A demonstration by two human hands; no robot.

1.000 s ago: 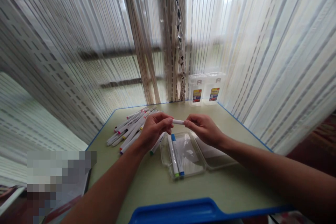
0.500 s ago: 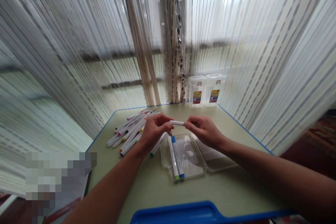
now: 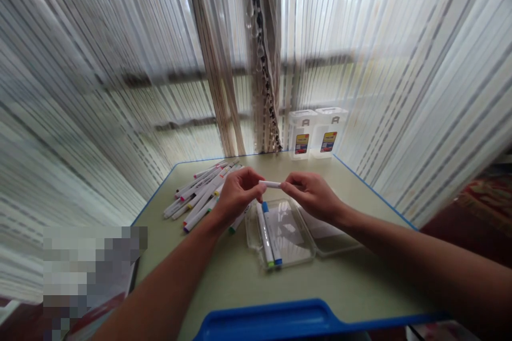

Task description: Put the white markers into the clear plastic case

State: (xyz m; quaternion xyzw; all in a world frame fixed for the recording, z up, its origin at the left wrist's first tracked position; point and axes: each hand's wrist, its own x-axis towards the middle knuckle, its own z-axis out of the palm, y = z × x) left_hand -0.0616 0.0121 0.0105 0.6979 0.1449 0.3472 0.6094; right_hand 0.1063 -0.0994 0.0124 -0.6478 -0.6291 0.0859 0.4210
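A white marker (image 3: pixel 272 184) is held level between my two hands, above an open clear plastic case (image 3: pixel 294 264). My left hand (image 3: pixel 239 192) pinches one end of it, and my right hand (image 3: pixel 310 195) grips the other end; both ends are partly hidden by fingers. Inside the case's left half lie a marker with a lime-green end (image 3: pixel 265 240) and a blue-ended marker (image 3: pixel 273 237), side by side. The case's other half (image 3: pixel 340 250) spreads under my right forearm. Left of my left hand is a loose pile of white markers (image 3: pixel 202 192) with variously coloured ends.
Two upright clear plastic cases (image 3: pixel 302 136) with yellow labels stand at the table's back edge, against string curtains (image 3: pixel 224 74). The pale green table (image 3: pixel 224 282) has a blue rim and a blue tray (image 3: pixel 268 322) at the front. A blurred-out patch (image 3: pixel 92 272) covers the lower left.
Both hands keep the marker in nearly the same place over the case. The whole view has shifted slightly, with the table sitting a little higher in the picture.
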